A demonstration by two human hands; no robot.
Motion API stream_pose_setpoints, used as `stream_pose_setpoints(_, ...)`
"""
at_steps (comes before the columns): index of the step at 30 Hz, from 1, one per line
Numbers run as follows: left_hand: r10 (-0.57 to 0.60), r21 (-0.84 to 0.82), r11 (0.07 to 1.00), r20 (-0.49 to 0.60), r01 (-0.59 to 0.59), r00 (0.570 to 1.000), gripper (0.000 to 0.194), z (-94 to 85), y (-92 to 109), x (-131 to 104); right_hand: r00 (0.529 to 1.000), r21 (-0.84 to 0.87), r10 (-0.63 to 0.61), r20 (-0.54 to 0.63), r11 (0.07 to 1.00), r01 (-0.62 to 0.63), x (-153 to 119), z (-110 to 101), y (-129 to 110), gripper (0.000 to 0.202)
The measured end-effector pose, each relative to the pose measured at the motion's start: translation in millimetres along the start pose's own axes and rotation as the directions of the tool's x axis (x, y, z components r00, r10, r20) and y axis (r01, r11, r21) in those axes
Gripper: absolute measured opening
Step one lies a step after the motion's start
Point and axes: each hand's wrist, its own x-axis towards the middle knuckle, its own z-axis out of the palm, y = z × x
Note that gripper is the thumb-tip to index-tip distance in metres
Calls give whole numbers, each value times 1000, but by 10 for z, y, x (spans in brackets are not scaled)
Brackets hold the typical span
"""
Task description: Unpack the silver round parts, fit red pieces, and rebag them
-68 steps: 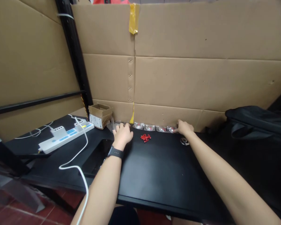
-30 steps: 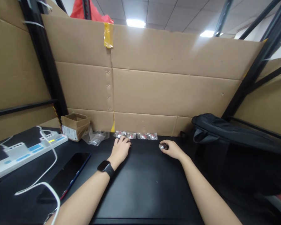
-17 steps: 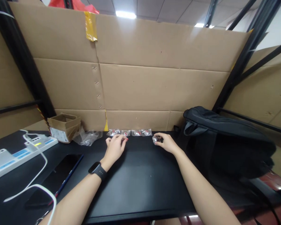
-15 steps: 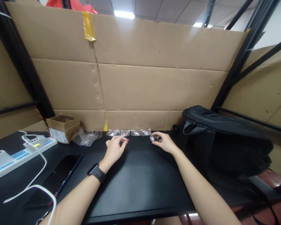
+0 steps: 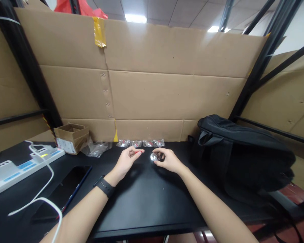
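Far left I see a white power strip with a white cable looping toward the near table edge, and a dark flat tablet lying beside it. Behind those, a small cardboard box and an empty clear bag sit against the cardboard wall. The left hand, black watch on the wrist, is raised just above the black table, thumb and forefinger pinched on a small red piece. Just beside it, not touching, the right hand curls its fingers around a small shiny metal disc, held just over the table – hands close together near the middle. Behind them a row of four small sealed packets lines the foot of the wall. Open black surface from the hands to the near edge – plenty of room there. On the right a black backpack fills the table up to its right edge, near the right forearm.
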Motion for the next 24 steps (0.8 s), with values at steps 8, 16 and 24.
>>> stream_pose_setpoints(8, -69, 78, 995, 32, 67, 997, 36, -2, 14, 10, 998, 35, 30, -50, 999, -29, 9, 2, 18, 43)
stream_pose_setpoints(16, -20, 63, 998, -13, 20, 1000, 54, -6, 26, 2, 998, 141, 18, -62, 990, -9, 10, 55, 8, 42)
stream_pose_setpoints(24, 1, 167, 986, -73, 11, 997, 35, 0, -20, 17, 998, 400, 4, -63, 916, 22, 15, 93, -68, 41)
